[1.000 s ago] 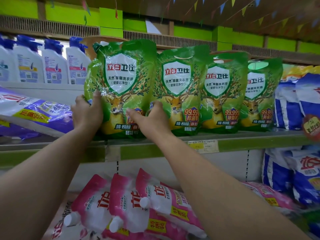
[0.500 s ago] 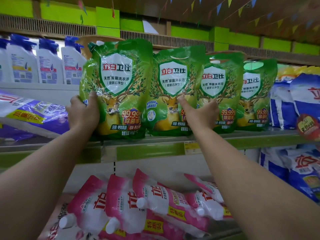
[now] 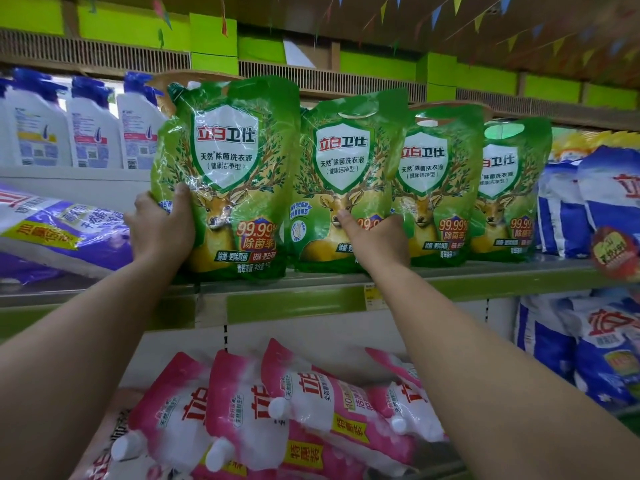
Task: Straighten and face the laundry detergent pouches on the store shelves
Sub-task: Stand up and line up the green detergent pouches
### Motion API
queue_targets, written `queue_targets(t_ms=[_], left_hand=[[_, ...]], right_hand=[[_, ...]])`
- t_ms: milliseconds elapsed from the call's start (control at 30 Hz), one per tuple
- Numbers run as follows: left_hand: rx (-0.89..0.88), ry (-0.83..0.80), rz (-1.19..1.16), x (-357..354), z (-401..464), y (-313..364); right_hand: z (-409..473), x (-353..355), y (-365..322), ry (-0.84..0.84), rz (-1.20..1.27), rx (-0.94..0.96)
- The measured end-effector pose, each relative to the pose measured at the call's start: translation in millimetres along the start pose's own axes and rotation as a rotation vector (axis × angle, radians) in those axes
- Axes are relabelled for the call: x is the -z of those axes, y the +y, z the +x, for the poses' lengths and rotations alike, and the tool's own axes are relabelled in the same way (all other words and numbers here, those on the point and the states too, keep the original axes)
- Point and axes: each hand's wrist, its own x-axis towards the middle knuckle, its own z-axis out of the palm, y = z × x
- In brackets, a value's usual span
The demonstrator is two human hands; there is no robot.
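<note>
Four green pouches stand in a row on the shelf point(image 3: 311, 292), fronts facing out. The left hand point(image 3: 162, 226) holds the first pouch point(image 3: 225, 174) by its left edge, thumb on the front, fingers curled behind. The right hand point(image 3: 377, 240) grips the right edge of the second pouch point(image 3: 343, 168), thumb across the deer picture, fingers tucked behind next to the third pouch point(image 3: 436, 181). The fourth pouch point(image 3: 509, 188) stands farther right of that hand. Both arms reach up and forward. Pink pouches point(image 3: 277, 410) lie below the arms. White bottles point(image 3: 93, 129) stand up left of the left hand.
</note>
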Motion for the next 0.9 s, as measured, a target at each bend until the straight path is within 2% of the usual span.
queue_targets(t_ms=[400,500,567,633,700,833,900], left_hand=[[0.006,-0.003,-0.012,2,-1,0],[-0.003,0.011,-0.003,3,-3,1],[-0.012,0.010,-0.005,3,-3,1],[-0.012,0.019,-0.004,4,-3,1],[-0.026,0.040,0.011,5,-3,1],[-0.054,0.067,0.032,7,-6,3],[-0.046,0.072,0.026,9,-7,2]], right_hand=[[1,6,2,-0.082,0.053,0.017],[-7,5,-1,0.134,-0.001,0.119],[-13,6,-6,0.316,0.012,0.286],[-19,7,-16,0.405,0.034,0.455],[-25,5,-28,0.367,0.066,0.576],[-44,-5,-48,0.091,0.156,0.700],[-55,-13,-55,0.009,0.174,0.735]])
